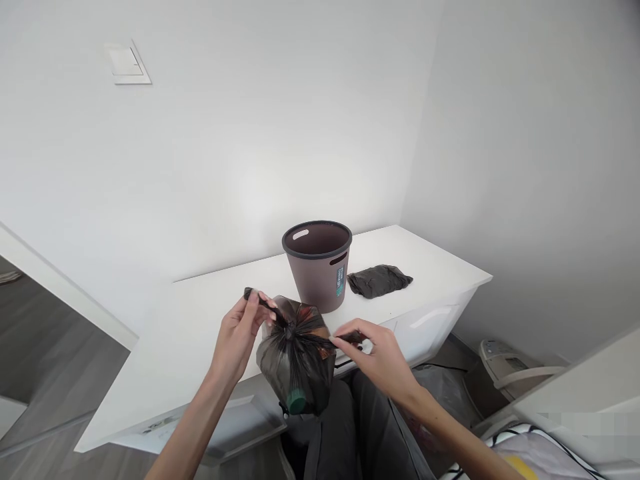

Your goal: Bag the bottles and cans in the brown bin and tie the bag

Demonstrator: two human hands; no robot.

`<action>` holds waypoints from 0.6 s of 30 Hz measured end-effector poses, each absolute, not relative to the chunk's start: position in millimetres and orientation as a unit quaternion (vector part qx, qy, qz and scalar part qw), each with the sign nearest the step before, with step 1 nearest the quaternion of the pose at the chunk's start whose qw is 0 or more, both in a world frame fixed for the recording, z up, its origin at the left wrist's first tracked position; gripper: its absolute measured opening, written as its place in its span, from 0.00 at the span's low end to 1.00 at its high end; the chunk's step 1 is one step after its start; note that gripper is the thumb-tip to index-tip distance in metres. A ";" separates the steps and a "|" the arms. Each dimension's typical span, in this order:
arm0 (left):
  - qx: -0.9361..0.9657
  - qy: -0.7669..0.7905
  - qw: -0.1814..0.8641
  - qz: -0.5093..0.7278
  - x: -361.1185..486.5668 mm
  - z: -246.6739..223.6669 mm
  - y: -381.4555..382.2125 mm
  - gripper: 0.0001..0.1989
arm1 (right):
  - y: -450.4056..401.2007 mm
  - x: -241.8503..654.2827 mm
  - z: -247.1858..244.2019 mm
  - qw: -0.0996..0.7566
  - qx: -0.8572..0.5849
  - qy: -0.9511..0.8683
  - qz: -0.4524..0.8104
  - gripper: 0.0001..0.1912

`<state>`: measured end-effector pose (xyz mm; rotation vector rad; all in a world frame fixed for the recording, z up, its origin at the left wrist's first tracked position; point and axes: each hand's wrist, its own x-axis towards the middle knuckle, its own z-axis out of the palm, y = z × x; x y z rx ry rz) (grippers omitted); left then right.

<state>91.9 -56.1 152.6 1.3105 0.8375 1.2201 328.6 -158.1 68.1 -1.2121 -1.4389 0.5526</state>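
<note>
A filled black garbage bag, thin enough to see through, hangs at the front edge of the white tabletop, over my lap. Its neck is drawn together in a knot, with a tie end stretched to each side. My left hand pinches the left end between thumb and fingers. On the other side, my right hand pinches the right end. A green round thing shows through the bag's lower part, and reddish and orange shapes near its top. Just behind the bag stands a brown trash can, upright, with a dark rim.
A folded black plastic bag lies right of the can on the white tabletop. Walls close off the back and right. A light switch is on the wall. Down at the right sits an appliance with a handle.
</note>
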 end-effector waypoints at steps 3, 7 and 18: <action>0.654 0.338 0.498 0.458 108.3 182.0 -71.5 0.19 | -138.1 309.7 89.0 0.487 -0.513 -0.675 0.211 0.18; 0.726 0.338 0.458 0.385 115.5 197.1 -83.0 0.20 | -115.4 281.7 122.4 0.378 -0.534 -0.748 0.113 0.14; 0.630 0.400 0.502 0.437 69.5 137.5 -52.5 0.30 | -170.6 362.5 143.5 0.549 -0.492 -0.639 0.218 0.16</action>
